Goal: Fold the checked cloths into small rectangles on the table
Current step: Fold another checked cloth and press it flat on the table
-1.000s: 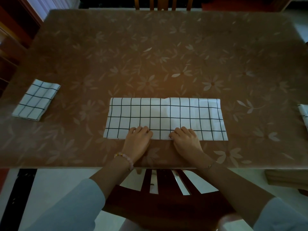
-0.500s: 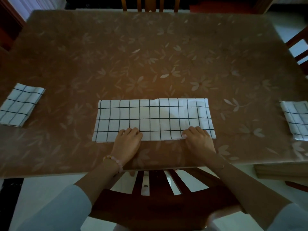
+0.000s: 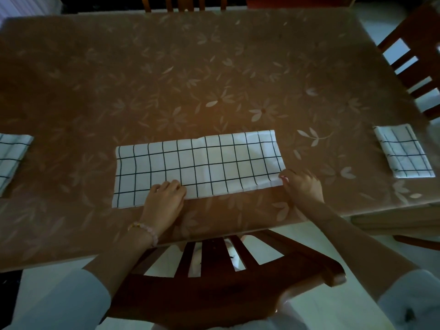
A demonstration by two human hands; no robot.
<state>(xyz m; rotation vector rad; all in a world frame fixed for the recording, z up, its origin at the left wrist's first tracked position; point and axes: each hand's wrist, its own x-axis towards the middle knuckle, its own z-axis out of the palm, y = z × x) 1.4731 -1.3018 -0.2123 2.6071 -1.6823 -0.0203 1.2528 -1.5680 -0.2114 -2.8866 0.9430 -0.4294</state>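
Observation:
A white cloth with dark checks (image 3: pixel 200 163) lies folded into a long strip on the brown flowered table (image 3: pixel 214 67), near its front edge. My left hand (image 3: pixel 164 201) rests on the strip's near edge, left of the middle, knuckles bent and fingertips on the fabric. My right hand (image 3: pixel 302 184) is at the strip's near right corner and pinches that corner. A small folded checked cloth (image 3: pixel 402 151) lies at the table's right edge. Another folded checked cloth (image 3: pixel 12 156) sits at the left edge, partly cut off by the frame.
A wooden chair back (image 3: pixel 214 277) stands between me and the table's front edge. A second chair (image 3: pixel 414 58) is at the right side, and a third chair (image 3: pixel 183 2) at the far side.
My right hand slid right along the near edge to the strip's right corner. My left hand moved a little to the left. The view turned, so the right folded cloth shows fully.

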